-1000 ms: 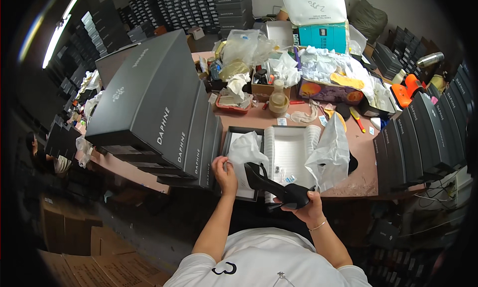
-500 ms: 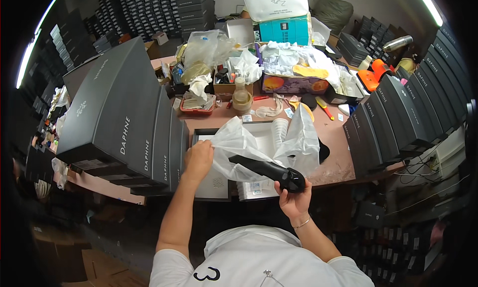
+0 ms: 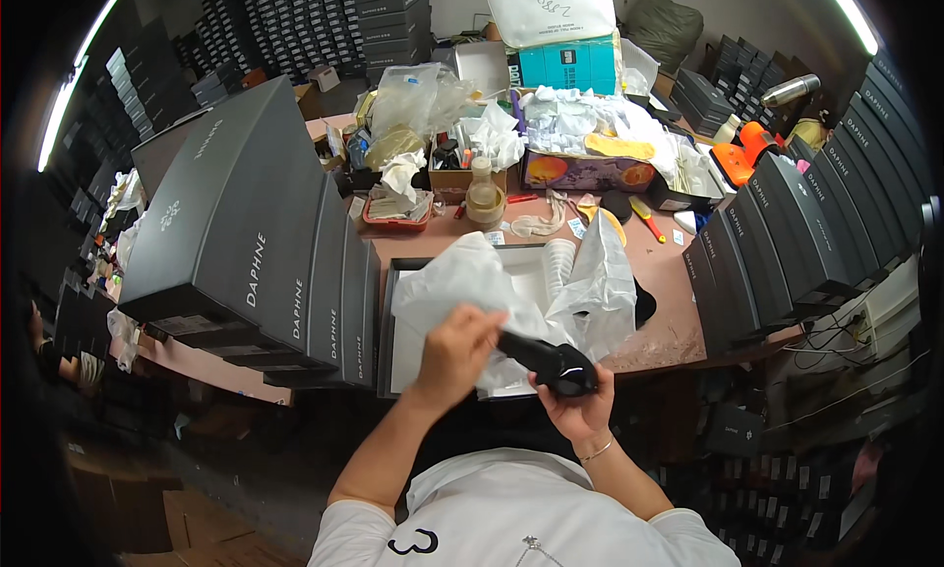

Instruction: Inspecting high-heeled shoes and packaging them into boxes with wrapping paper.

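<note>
The black shoe (image 3: 546, 358) lies over the near edge of the table (image 3: 678, 301), just in front of the open shoebox (image 3: 393, 316), held in the right hand (image 3: 580, 405), whose grip is wrapped shut around its heel end. It looks light but stiff, with a smooth, likely slick upper, so the heel and sole edge seem the safest places to hold; squeezing the toe could crease it. The left hand (image 3: 454, 356) has its grip pinched on the white tissue paper (image 3: 472, 287), which is thin, soft, easily torn, and best lifted by a loose fold.

Compared with half a second ago, the left hand has moved from the paper's left side, near the stack of grey boxes (image 3: 256, 242), across to the shoe's toe, drawing the sheet with it. The shoe sits at a similar tilt, and the right hand's hold is unchanged.
</note>
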`<state>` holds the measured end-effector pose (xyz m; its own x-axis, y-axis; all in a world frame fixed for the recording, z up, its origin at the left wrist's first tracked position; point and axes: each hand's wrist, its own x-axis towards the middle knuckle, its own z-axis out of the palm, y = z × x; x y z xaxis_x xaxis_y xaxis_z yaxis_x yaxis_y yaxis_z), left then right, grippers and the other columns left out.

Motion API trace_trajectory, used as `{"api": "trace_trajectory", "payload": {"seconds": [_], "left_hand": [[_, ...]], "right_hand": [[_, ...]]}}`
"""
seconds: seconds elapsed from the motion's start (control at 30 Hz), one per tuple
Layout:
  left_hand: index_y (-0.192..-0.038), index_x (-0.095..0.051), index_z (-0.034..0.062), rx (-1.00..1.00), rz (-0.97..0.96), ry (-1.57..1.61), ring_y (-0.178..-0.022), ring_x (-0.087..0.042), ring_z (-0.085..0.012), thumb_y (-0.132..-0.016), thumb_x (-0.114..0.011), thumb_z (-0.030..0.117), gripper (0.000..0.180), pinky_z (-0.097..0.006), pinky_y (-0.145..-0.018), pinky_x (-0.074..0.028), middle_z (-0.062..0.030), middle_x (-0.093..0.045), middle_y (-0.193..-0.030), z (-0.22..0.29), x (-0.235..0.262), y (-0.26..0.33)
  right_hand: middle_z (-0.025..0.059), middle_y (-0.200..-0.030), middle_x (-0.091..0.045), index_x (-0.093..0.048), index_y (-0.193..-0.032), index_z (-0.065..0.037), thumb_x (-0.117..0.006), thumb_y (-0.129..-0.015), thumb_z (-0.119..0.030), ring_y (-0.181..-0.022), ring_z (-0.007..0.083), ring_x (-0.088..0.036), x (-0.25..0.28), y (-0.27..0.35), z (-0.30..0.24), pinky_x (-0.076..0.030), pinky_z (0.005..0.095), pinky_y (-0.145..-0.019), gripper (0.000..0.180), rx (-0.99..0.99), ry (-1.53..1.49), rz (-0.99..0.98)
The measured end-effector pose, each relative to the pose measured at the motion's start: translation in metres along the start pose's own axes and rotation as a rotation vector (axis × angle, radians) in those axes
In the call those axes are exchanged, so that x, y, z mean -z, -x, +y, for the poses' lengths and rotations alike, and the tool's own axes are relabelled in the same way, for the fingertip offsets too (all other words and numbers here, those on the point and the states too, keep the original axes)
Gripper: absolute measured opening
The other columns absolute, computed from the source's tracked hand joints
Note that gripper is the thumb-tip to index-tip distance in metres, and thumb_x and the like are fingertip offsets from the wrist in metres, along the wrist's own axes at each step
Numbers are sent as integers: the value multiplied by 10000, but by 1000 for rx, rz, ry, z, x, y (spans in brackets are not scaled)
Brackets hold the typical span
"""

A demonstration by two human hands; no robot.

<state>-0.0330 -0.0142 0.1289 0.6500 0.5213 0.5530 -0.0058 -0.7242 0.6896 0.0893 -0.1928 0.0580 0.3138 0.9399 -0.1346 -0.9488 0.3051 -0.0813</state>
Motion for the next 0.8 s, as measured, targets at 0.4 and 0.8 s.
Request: {"api": "trace_trajectory", "payload": {"seconds": [0.4,0.8], "left_hand": [[-1004,-669,32,-311,-144,147,-644,-612,-214,-719,-682,-35,293,-303,-562,-508,-73,-585,-788,39,-32,25],[-1310,-456,17,-77,290,145,-1121,-543,-292,-866,-682,281,564,-403,-876,-464,-160,-515,-1225,24,-22,58]], "right_hand": [[100,-1264,-545,-462,-1292,-13,-547,-934,-204,-1127,243,-547,-15,-35,8,-460,346,-962,415,153,395,-113],[102,-1381,-446,-348,-1416,-60,-483,-981,-243,-1213,197,-476,68,-50,-29,-398,342,-1038,491,425,1178,-13]]}}
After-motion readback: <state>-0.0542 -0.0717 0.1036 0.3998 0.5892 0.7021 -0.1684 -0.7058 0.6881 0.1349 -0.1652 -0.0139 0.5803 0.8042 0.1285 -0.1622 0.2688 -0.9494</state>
